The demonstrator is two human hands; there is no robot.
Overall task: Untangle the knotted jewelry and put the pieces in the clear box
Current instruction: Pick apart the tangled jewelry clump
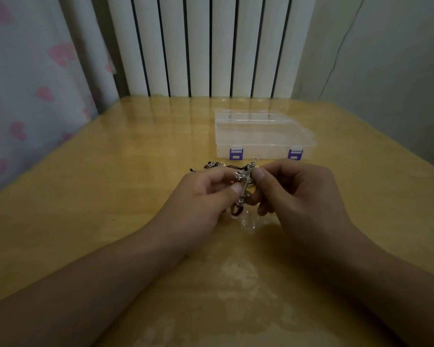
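A knotted bunch of silver charms and dark cords (244, 185) hangs between both hands just above the table. My left hand (201, 199) pinches it from the left with thumb and curled fingers. My right hand (293, 194) pinches it from the right, thumb near a silver charm. A small silver ring sticks up at the top of the bunch. More charms on dark cord (212, 165) trail onto the table behind my left hand. The clear box (262, 134) with two purple latches sits shut beyond the hands, slightly right of centre.
The yellow wooden table (98, 196) has a glossy cover with worn pale patches near me. A white ribbed radiator (206, 46) stands behind the table. A curtain with pink hearts (30, 83) hangs at the left, a plain wall at the right.
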